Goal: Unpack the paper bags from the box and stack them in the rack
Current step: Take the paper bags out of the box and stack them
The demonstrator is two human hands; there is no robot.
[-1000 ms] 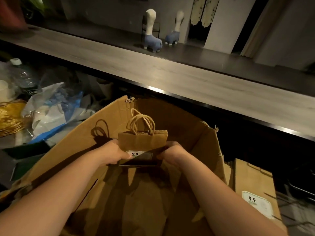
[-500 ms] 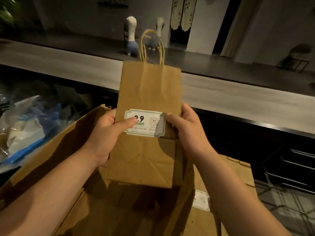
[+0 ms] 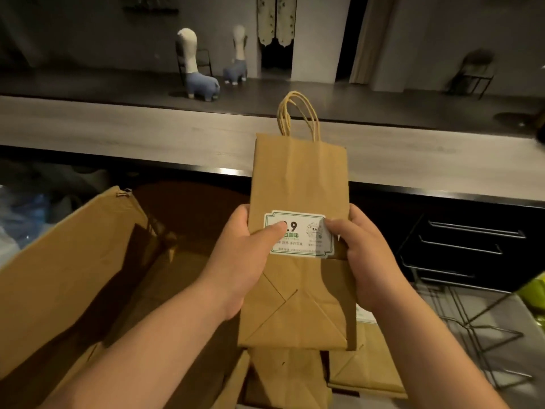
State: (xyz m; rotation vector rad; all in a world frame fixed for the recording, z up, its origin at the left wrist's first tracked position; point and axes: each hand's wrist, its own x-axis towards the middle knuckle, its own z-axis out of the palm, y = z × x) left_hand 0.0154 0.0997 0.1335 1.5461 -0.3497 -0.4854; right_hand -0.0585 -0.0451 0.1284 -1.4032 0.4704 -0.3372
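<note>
**Flat paper bag held in both hands above the open box**

I see the left hand (image 3: pixel 244 255) gripping the left edge of a folded brown paper bag (image 3: pixel 298 184), its thumb laid across the white label (image 3: pixel 298 234) and covering the first printed digit. The right hand (image 3: pixel 368 261) grips the opposite edge, thumb tip pressed on the label's right end, fingers curled behind the paper. Both hands are clamped on the same bag — one at each side, at the same height.

The bag is upright and flat, folded bottom facing me at the lower end, twisted paper handles (image 3: pixel 298 116) standing up at the top. It hangs in the air over the near right corner of the cardboard box (image 3: pixel 67 273), touching nothing but the hands.

The box sits to the left and below, open, its tall wall in shadow on the inside. Under the held bag, more flat brown bags (image 3: pixel 365 370) lie stacked, just right of the box — whether they rest on the rack's base I cannot tell. A black wire rack (image 3: pixel 472 308) stands at the right, with dark drawer fronts (image 3: pixel 466 237) behind it.

Beyond runs a long pale wooden counter (image 3: pixel 147 128), and on the dark floor past it stand two plush alpaca-like figures (image 3: pixel 197 75) with blue bodies and pale necks
</note>
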